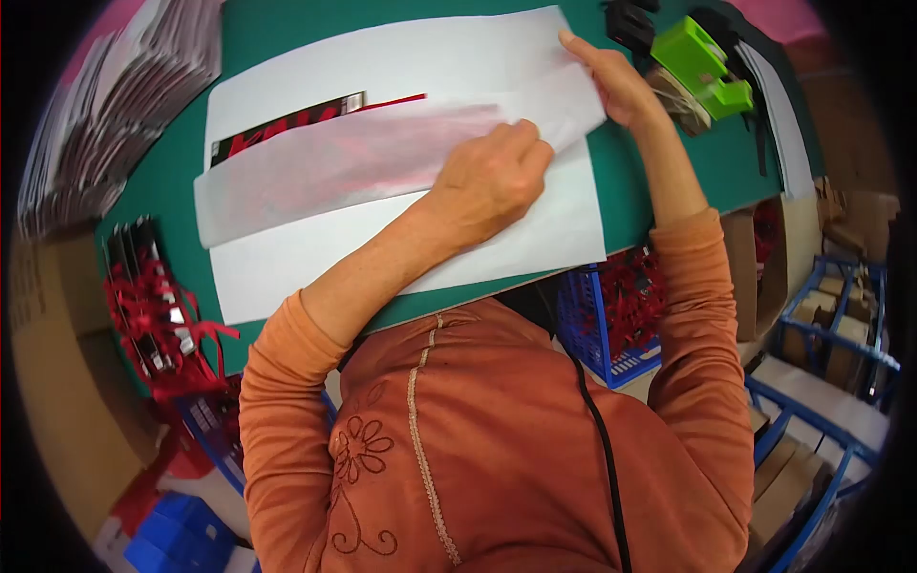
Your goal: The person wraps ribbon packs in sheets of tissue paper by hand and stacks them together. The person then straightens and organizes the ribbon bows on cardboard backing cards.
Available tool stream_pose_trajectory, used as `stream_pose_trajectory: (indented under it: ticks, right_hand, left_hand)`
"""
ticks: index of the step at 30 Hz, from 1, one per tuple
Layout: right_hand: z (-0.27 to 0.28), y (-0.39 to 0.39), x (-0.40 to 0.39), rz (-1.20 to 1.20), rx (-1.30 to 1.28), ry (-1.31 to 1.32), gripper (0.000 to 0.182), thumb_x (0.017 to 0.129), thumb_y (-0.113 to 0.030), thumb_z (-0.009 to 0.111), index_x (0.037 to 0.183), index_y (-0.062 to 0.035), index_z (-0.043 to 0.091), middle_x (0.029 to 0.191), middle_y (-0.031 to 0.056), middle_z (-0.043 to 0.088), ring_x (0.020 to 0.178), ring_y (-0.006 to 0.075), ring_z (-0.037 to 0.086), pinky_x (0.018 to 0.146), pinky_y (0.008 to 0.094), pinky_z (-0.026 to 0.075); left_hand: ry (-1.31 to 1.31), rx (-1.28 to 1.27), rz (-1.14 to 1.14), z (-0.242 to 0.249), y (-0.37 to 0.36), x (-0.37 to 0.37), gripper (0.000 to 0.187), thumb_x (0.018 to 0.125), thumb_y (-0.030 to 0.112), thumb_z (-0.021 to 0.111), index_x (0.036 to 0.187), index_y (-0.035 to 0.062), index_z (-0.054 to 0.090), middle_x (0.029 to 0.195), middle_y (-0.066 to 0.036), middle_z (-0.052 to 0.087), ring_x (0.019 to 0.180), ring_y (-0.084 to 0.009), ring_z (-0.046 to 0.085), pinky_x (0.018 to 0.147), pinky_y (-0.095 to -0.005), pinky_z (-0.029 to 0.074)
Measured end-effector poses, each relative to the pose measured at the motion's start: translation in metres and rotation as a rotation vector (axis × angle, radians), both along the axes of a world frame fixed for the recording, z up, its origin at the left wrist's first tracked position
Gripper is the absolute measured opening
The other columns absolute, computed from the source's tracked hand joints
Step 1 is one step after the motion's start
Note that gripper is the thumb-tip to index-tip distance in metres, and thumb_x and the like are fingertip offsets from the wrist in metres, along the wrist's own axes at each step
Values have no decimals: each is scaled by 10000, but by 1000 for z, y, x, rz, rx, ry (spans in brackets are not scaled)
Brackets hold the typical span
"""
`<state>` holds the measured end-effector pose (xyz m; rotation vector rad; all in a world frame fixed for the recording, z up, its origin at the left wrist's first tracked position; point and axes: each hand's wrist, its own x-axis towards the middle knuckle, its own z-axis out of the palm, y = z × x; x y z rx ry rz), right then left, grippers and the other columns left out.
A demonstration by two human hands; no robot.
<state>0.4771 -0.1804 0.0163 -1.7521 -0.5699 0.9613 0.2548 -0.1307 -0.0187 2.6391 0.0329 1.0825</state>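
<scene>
A large white sheet of paper (401, 67) lies on the green table. Across it rests a flat black and red item (287, 126) with a white label and a thin red strip at its right end. A translucent paper flap (315, 177) is folded over its lower part, so red shows through. My left hand (497, 177) is closed at the flap's right end, knuckles up, its fingertips hidden against the paper. My right hand (616, 84) grips the sheet's right edge, thumb on top and fingers partly hidden behind it.
A bright green tape dispenser (693, 62) stands at the back right. Stacked flat packs (124, 95) rise at the left. Black cards with red ribbons (153, 306) lie at the left edge. A blue crate (585, 320) is under the table; blue racks (826, 411) stand right.
</scene>
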Motion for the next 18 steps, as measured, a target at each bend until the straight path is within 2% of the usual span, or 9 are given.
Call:
stream_pose_trajectory:
  ticks: [1, 3, 5, 6, 8, 10, 14, 18]
  right_hand:
    - [-4, 11, 7, 32, -6, 6, 309, 763, -203, 727, 901, 55, 630, 780, 97, 645, 627, 146, 588, 547, 242, 494]
    - [-15, 37, 11, 122, -12, 30, 292, 760, -214, 734, 868, 35, 628, 771, 86, 640, 604, 126, 569, 538, 240, 482]
    - [-24, 52, 17, 108, 26, -103, 303, 757, -197, 730, 890, 54, 622, 779, 94, 643, 597, 134, 576, 533, 232, 488]
    - [-24, 57, 16, 145, 32, -92, 303, 757, -197, 730, 890, 54, 622, 779, 94, 643, 597, 134, 576, 533, 232, 488]
    - [-20, 59, 11, 121, -45, -182, 321, 746, -194, 737, 908, 58, 623, 795, 100, 648, 605, 145, 585, 549, 232, 500]
    - [-16, 58, 6, 129, -27, -194, 318, 747, -192, 736, 910, 58, 625, 796, 98, 648, 611, 145, 585, 555, 232, 498]
    - [-12, 55, 0, 97, 14, -289, 306, 750, -183, 732, 916, 56, 637, 800, 90, 647, 632, 143, 583, 580, 233, 488]
    - [-6, 51, -6, 55, 59, -389, 295, 753, -174, 729, 921, 55, 648, 804, 81, 646, 653, 142, 581, 605, 233, 479]
  left_hand:
    - [7, 0, 35, -3, 2, -1, 61, 738, 60, 556, 746, 48, 496, 745, -103, 466, 603, -245, 492, 495, -332, 438]
    - [50, -20, -72, -10, 4, -3, 68, 754, 76, 539, 746, 52, 476, 735, -90, 453, 602, -258, 492, 526, -343, 442]
    - [-24, -64, -3, -10, -1, -13, 65, 755, 91, 545, 773, 47, 500, 839, -118, 512, 719, -280, 537, 638, -367, 463]
    - [-14, -60, 35, -7, 0, -29, 65, 755, 91, 545, 773, 47, 500, 839, -118, 512, 719, -280, 537, 638, -367, 463]
    - [-4, 91, 200, 3, 0, -69, 142, 741, 110, 571, 851, 28, 536, 1021, -167, 546, 903, -313, 548, 775, -406, 446]
    - [174, 26, 336, 3, 5, -112, 262, 760, 128, 593, 994, 14, 569, 1199, -192, 513, 1101, -358, 485, 899, -427, 402]
    - [275, 8, 449, 0, 34, -149, 325, 798, 134, 605, 1100, 18, 568, 1247, -163, 504, 1168, -342, 455, 970, -421, 373]
    - [324, -78, 366, -2, 59, -155, 347, 832, 134, 600, 1161, 34, 561, 1290, -125, 490, 1223, -300, 421, 1032, -419, 330]
